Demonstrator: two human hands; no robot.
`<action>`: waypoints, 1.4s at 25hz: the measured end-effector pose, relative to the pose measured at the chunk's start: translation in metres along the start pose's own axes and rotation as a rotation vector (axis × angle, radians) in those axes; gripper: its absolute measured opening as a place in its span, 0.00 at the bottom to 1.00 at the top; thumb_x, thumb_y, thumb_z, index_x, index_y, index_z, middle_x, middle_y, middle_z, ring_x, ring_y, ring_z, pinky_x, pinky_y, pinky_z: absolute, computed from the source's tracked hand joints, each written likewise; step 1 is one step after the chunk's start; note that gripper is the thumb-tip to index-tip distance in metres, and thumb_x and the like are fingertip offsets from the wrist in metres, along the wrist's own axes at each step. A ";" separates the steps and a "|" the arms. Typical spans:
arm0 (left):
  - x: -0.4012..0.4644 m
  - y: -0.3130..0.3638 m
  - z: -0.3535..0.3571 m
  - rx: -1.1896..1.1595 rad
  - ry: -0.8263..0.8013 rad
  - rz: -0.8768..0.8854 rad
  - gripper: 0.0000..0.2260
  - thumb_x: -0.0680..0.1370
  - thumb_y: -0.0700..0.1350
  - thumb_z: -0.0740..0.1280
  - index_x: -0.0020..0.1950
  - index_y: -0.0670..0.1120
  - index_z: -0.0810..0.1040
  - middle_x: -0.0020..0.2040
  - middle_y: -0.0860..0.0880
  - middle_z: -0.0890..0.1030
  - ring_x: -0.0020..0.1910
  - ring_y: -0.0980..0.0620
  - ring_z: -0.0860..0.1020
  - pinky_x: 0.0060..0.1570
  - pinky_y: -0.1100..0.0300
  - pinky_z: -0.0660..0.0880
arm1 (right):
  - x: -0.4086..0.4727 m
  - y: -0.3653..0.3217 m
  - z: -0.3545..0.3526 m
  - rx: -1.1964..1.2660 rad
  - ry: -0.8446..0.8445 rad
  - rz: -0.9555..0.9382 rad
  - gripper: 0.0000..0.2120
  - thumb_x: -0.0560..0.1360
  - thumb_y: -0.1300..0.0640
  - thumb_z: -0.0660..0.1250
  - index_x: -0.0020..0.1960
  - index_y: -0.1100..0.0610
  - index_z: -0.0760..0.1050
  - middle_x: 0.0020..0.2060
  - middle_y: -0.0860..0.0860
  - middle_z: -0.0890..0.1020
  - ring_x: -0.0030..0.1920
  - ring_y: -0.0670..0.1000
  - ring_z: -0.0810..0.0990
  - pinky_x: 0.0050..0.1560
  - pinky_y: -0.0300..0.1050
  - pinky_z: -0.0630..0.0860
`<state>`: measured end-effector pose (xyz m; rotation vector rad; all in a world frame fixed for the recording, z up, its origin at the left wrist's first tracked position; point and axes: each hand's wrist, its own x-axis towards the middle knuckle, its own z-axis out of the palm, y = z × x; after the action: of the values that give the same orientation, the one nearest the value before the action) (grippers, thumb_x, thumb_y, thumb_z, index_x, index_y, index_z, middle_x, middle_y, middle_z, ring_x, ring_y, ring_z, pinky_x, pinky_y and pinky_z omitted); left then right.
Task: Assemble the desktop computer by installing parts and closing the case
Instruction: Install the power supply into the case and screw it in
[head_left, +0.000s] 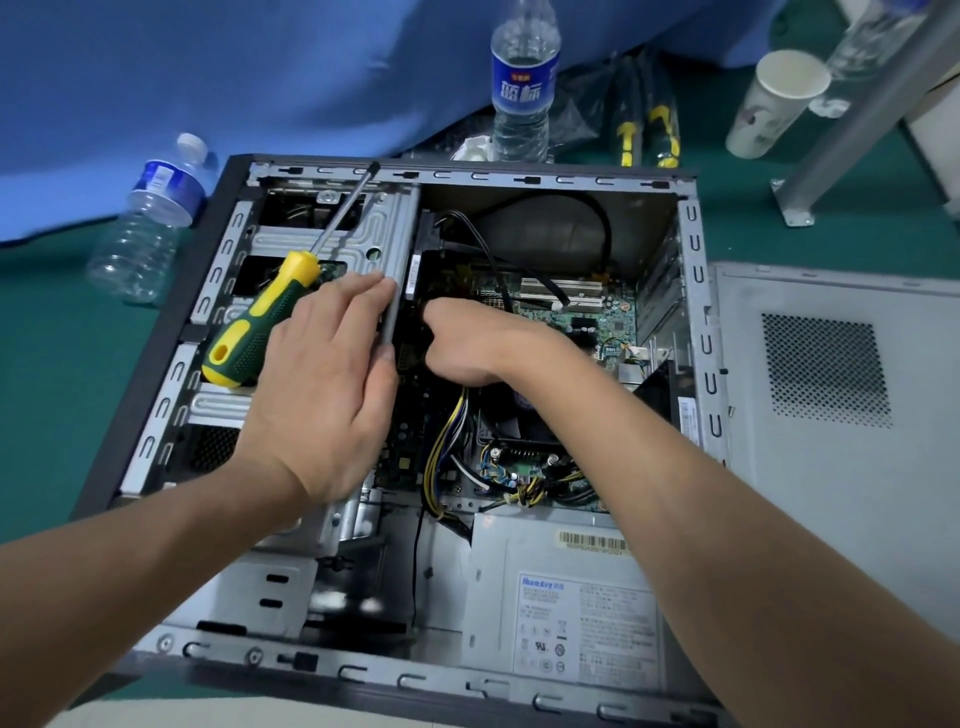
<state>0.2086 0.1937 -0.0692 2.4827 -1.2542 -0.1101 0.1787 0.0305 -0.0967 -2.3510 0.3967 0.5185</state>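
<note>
- Green-and-yellow screwdriver (260, 317) lies idle across the drive cage, left of the left hand.
- Left hand (324, 389), fingers straight, presses flat on the cage edge inside the open computer case (156, 332); bracing there looks wise.
- Right hand (467, 343) curls down into the motherboard area; what it grips is hidden.
- Grey side panel (831, 415) lies beside the case, still off.

Upright water bottle (524, 78), top centre of frame: blue label showing white Chinese characters "蓝标". Power supply (571, 597), lower centre-right: white sticker reading "Huntkey" in blue; the finer print is showing too small to read. Barcode strip above it, digits blurred.
</note>
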 end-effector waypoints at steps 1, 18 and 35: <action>0.000 0.000 0.000 0.000 0.000 0.000 0.25 0.79 0.48 0.54 0.74 0.41 0.67 0.72 0.44 0.68 0.71 0.44 0.66 0.67 0.48 0.63 | 0.001 0.001 0.000 -0.020 -0.005 -0.005 0.07 0.74 0.65 0.57 0.48 0.60 0.72 0.37 0.52 0.74 0.43 0.55 0.77 0.35 0.42 0.71; 0.000 0.002 0.000 -0.004 -0.007 -0.002 0.25 0.79 0.48 0.54 0.74 0.42 0.67 0.72 0.45 0.68 0.71 0.45 0.66 0.68 0.50 0.62 | 0.012 0.012 0.009 0.041 0.269 0.047 0.09 0.73 0.70 0.59 0.39 0.59 0.68 0.35 0.53 0.71 0.41 0.58 0.72 0.42 0.43 0.67; 0.000 0.003 -0.002 -0.005 -0.016 -0.005 0.26 0.78 0.50 0.52 0.74 0.42 0.67 0.72 0.45 0.68 0.70 0.45 0.66 0.67 0.48 0.63 | 0.028 0.014 0.020 -0.031 0.302 0.041 0.14 0.70 0.64 0.66 0.33 0.55 0.63 0.30 0.51 0.67 0.37 0.59 0.72 0.39 0.46 0.71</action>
<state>0.2068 0.1930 -0.0664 2.4856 -1.2532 -0.1341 0.1927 0.0304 -0.1311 -2.4612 0.5796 0.1871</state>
